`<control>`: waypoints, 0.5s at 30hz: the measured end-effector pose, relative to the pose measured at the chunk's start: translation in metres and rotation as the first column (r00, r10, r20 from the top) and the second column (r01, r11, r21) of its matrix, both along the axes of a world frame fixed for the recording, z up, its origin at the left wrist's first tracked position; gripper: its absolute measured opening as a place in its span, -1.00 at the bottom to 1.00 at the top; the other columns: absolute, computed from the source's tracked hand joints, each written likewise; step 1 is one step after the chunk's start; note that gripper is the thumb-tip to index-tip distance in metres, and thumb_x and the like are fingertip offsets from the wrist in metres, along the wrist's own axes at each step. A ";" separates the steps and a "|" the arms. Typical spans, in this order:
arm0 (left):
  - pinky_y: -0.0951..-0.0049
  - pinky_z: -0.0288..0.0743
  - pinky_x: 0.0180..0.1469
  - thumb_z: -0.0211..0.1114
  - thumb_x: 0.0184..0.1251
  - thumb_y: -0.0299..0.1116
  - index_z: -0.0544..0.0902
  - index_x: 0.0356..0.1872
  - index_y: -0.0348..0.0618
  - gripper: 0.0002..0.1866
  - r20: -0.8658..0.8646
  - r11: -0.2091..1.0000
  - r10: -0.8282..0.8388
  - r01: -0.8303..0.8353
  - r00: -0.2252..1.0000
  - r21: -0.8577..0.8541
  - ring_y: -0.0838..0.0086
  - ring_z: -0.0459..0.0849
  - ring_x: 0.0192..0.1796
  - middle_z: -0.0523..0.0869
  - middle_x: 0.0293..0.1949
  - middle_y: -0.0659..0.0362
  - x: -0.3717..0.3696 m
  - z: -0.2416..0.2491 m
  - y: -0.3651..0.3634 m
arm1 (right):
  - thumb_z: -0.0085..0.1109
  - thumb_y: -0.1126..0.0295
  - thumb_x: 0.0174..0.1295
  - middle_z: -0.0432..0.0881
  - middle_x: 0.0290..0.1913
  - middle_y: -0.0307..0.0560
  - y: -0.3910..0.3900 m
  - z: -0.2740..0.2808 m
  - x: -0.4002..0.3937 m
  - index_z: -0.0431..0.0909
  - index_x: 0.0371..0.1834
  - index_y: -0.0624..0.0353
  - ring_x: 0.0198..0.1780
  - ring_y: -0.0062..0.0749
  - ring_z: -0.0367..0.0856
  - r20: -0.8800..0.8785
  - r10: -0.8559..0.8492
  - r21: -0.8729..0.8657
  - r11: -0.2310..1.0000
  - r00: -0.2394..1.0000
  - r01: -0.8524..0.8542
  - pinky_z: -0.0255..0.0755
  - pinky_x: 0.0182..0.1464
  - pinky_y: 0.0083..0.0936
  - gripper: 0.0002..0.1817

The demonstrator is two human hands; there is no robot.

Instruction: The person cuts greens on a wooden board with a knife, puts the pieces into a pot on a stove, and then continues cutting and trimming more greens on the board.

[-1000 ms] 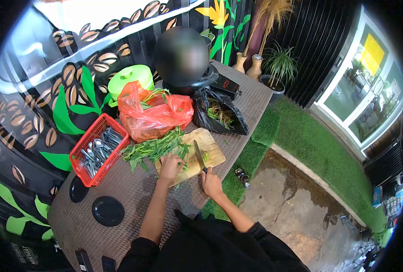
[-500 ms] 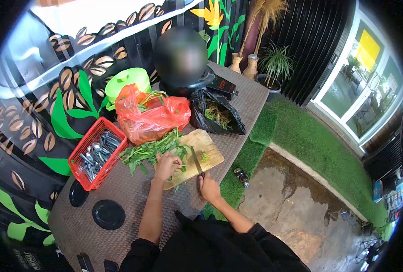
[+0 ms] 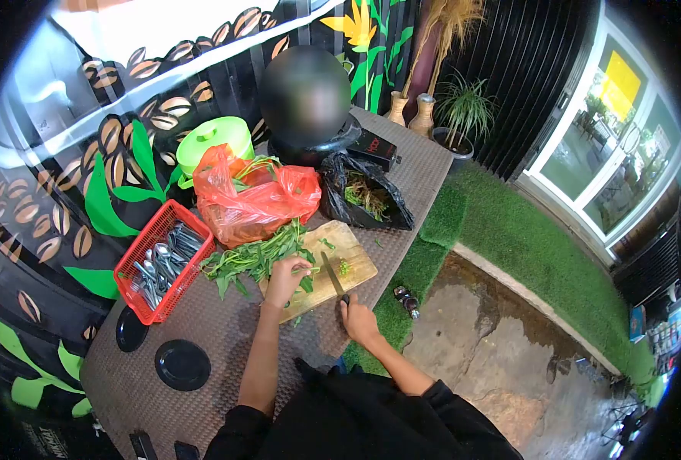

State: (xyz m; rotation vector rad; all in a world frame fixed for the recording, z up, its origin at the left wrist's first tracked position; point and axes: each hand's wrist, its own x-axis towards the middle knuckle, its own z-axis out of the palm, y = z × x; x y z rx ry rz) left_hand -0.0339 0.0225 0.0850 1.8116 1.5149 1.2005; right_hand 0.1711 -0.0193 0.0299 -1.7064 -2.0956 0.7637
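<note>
My left hand (image 3: 285,279) is closed on a thin green stem at the left side of the wooden cutting board (image 3: 363,264). In my right hand (image 3: 360,320) is the handle of a knife (image 3: 330,274), its dark blade lying across the board and pointing away from me. The stem's end reaches close to the blade. Small chopped green pieces (image 3: 344,268) sit on the board to the right of the knife. Leafy green vegetables (image 3: 248,262) are heaped just beyond my left hand, partly overlapping the board's left edge.
A red plastic bag (image 3: 256,201) and an open black bag (image 3: 367,192) with plant scraps stand behind the board. To the left are a red basket (image 3: 150,303) of cutlery and two black plates (image 3: 182,365). A lime-green lidded container (image 3: 216,139) is farther back.
My left hand has moved slightly right and up, bringing the stem toward the blade. My right hand and the knife handle have shifted a little right and toward me.
</note>
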 end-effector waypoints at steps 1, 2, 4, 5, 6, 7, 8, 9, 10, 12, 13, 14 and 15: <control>0.48 0.55 -0.21 0.35 -0.02 -0.63 0.65 -0.36 -0.34 -0.85 0.001 1.000 -0.002 0.002 1.000 0.001 0.37 0.70 -0.33 0.70 -0.39 0.04 0.002 -0.003 0.001 | -0.18 0.16 0.37 0.56 -0.50 0.39 0.002 -0.001 0.005 0.27 -0.16 0.32 -0.41 0.31 0.57 0.001 -0.002 0.001 1.000 1.000 0.002 0.45 -0.34 0.09 -0.65; 0.47 0.54 -0.21 0.35 -0.03 -0.63 0.65 -0.36 -0.33 -0.85 0.011 1.000 -0.021 0.021 1.000 -0.017 0.36 0.70 -0.33 0.70 -0.39 0.03 0.004 -0.007 0.003 | -0.18 0.17 0.37 0.56 -0.50 0.39 0.004 -0.002 0.010 0.27 -0.18 0.32 -0.42 0.31 0.57 0.002 -0.033 0.024 0.999 0.999 0.033 0.45 -0.35 0.08 -0.65; 0.46 0.54 -0.20 0.35 -0.04 -0.62 0.65 -0.36 -0.33 -0.84 0.022 0.998 -0.043 0.044 0.999 -0.034 0.36 0.70 -0.33 0.71 -0.39 0.03 0.011 -0.010 0.010 | -0.18 0.16 0.37 0.55 -0.52 0.39 0.008 0.001 0.018 0.28 -0.22 0.32 -0.43 0.32 0.55 0.000 -0.080 0.051 0.995 0.997 0.080 0.45 -0.37 0.07 -0.65; 0.44 0.54 -0.20 0.36 -0.06 -0.62 0.66 -0.36 -0.33 -0.83 -0.008 0.998 -0.049 0.048 0.999 -0.032 0.35 0.70 -0.32 0.71 -0.39 0.01 0.014 -0.011 0.017 | -0.18 0.16 0.37 0.55 -0.52 0.39 0.010 0.001 0.019 0.28 -0.22 0.32 -0.43 0.32 0.55 0.001 -0.083 0.051 0.995 0.997 0.083 0.45 -0.37 0.07 -0.65; 0.42 0.54 -0.20 0.36 -0.08 -0.62 0.66 -0.36 -0.33 -0.82 -0.038 0.998 -0.055 0.053 0.998 -0.031 0.34 0.70 -0.32 0.71 -0.39 -0.01 0.016 -0.010 0.026 | -0.17 0.17 0.37 0.54 -0.52 0.40 0.011 0.002 0.020 0.27 -0.23 0.32 -0.43 0.33 0.55 -0.038 -0.092 0.062 0.994 0.995 0.095 0.44 -0.37 0.08 -0.65; 0.42 0.54 -0.20 0.36 -0.08 -0.62 0.66 -0.36 -0.33 -0.82 -0.037 0.998 -0.058 0.056 0.998 -0.033 0.34 0.70 -0.32 0.71 -0.39 -0.01 0.014 -0.020 0.040 | -0.17 0.18 0.37 0.54 -0.53 0.41 0.011 0.002 0.022 0.26 -0.23 0.32 -0.43 0.35 0.54 -0.076 -0.100 0.071 0.992 0.992 0.106 0.43 -0.37 0.09 -0.66; 0.40 0.54 -0.21 0.36 -0.09 -0.62 0.67 -0.36 -0.34 -0.81 -0.072 0.994 -0.103 0.104 0.992 0.020 0.33 0.70 -0.32 0.71 -0.39 -0.03 0.014 -0.027 0.059 | -0.17 0.18 0.37 0.54 -0.53 0.41 0.010 0.002 0.022 0.26 -0.23 0.32 -0.43 0.35 0.54 -0.074 -0.102 0.071 0.992 0.992 0.107 0.43 -0.37 0.09 -0.66; 0.39 0.54 -0.21 0.35 -0.10 -0.62 0.67 -0.35 -0.34 -0.80 -0.111 0.985 -0.145 0.153 0.983 0.073 0.32 0.70 -0.31 0.70 -0.38 -0.05 0.013 -0.033 0.075 | -0.16 0.19 0.37 0.53 -0.53 0.42 0.010 0.002 0.020 0.26 -0.23 0.32 -0.42 0.36 0.53 -0.098 -0.109 0.066 0.991 0.989 0.115 0.42 -0.37 0.10 -0.67; 0.39 0.54 -0.21 0.35 -0.10 -0.62 0.67 -0.35 -0.34 -0.80 -0.109 0.985 -0.147 0.156 0.983 0.076 0.32 0.70 -0.31 0.70 -0.38 -0.05 0.015 -0.031 0.086 | -0.16 0.20 0.37 0.52 -0.52 0.44 0.010 0.002 0.019 0.26 -0.23 0.32 -0.42 0.37 0.52 -0.123 -0.116 0.062 0.990 0.986 0.124 0.41 -0.37 0.11 -0.67; 0.38 0.54 -0.23 0.33 -0.11 -0.65 0.69 -0.35 -0.33 -0.80 -0.198 0.968 -0.206 0.228 0.958 0.099 0.30 0.71 -0.30 0.70 -0.37 -0.07 0.022 -0.030 0.106 | -0.15 0.20 0.37 0.52 -0.52 0.44 0.010 0.001 0.018 0.27 -0.23 0.32 -0.41 0.37 0.52 -0.137 -0.132 0.060 0.988 0.982 0.141 0.40 -0.38 0.12 -0.68; 0.38 0.54 -0.23 0.33 -0.11 -0.65 0.69 -0.35 -0.33 -0.80 -0.198 0.967 -0.211 0.235 0.957 0.102 0.30 0.71 -0.30 0.70 -0.37 -0.07 0.022 -0.041 0.118 | -0.15 0.21 0.37 0.52 -0.52 0.44 0.010 0.000 0.018 0.27 -0.23 0.32 -0.41 0.38 0.52 -0.152 -0.146 0.052 0.986 0.977 0.156 0.39 -0.38 0.12 -0.68; 0.38 0.54 -0.21 0.32 -0.11 -0.65 0.69 -0.36 -0.32 -0.80 -0.197 0.970 -0.237 0.242 0.951 0.004 0.27 0.71 -0.29 0.70 -0.37 -0.07 0.023 -0.051 0.129 | -0.14 0.20 0.37 0.52 -0.51 0.45 0.012 -0.001 0.020 0.28 -0.19 0.34 -0.41 0.37 0.52 -0.170 -0.152 0.028 0.987 0.974 0.159 0.40 -0.37 0.11 -0.67; 0.37 0.54 -0.19 0.31 -0.11 -0.65 0.70 -0.36 -0.31 -0.80 -0.193 0.964 -0.262 0.248 0.946 -0.096 0.24 0.70 -0.27 0.70 -0.37 -0.07 0.025 -0.052 0.135 | -0.14 0.20 0.37 0.52 -0.51 0.45 0.012 0.000 0.021 0.28 -0.19 0.34 -0.41 0.37 0.52 -0.170 -0.158 0.030 0.986 0.973 0.166 0.40 -0.37 0.11 -0.67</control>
